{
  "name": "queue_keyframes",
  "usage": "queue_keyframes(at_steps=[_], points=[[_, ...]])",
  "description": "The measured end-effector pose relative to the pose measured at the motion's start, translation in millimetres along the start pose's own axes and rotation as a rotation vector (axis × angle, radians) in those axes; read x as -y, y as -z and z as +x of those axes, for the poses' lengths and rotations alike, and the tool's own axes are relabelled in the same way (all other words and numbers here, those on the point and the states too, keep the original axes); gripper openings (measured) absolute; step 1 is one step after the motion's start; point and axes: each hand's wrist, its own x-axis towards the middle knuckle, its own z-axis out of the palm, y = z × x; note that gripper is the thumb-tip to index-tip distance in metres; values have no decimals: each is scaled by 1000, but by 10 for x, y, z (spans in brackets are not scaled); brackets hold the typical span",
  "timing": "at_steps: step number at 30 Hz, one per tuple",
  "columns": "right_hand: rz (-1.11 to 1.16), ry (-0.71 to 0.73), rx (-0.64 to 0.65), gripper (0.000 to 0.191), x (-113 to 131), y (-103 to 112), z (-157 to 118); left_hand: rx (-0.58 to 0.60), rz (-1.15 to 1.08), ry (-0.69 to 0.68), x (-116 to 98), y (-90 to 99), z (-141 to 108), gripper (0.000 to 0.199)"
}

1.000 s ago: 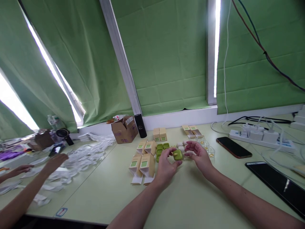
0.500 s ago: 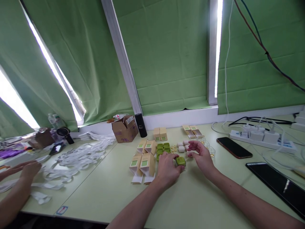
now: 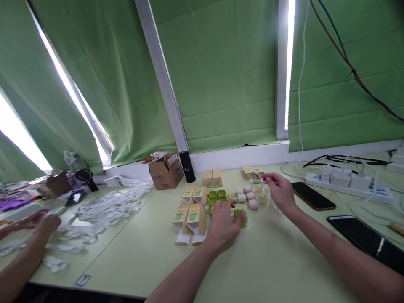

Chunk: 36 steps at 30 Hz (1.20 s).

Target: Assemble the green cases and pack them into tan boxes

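Observation:
My left hand [image 3: 224, 223] rests on the table with its thumb and fingers around a small square green case [image 3: 240, 213], which seems to sit in a clear shell. My right hand [image 3: 280, 192] is raised over the clear pieces [image 3: 261, 194] with yellow centres. Its thumb and forefinger are pinched; whatever they may hold is too small to make out. Between the hands lie several pale pink rounded cases [image 3: 250, 196]. Small yellowish pieces [image 3: 231, 196] lie just left of these. Beyond my left fingers, green open-topped cases [image 3: 217, 194] stand in a cluster.
Kraft boxes with green labels [image 3: 197, 219] stand to the left, more [image 3: 213, 178] behind. A cardboard carton [image 3: 166, 171] and black cylinder [image 3: 187, 167] are at the back. Phones [image 3: 312, 195] and a power strip [image 3: 349, 181] lie right. Another person's hands [image 3: 47, 223] handle white strips [image 3: 107, 210].
My right hand has moved right and away from the pink cases, up over the clear pieces. My left hand stays at the green case, its forefinger now lifted off.

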Motion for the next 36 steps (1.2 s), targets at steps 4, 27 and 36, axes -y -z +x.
queue_keyframes(at_steps=[4, 27, 36], points=[[-184, 42, 141, 43, -73, 13, 353, -107, -50, -19, 68, -22, 36, 20], [-632, 79, 545, 69, -298, -468, 829, -226, -223, 11, 78, -18, 80, 16], [-454, 296, 331, 54, 52, -313, 678, -285, -274, 36, 121, 1, 110, 24]])
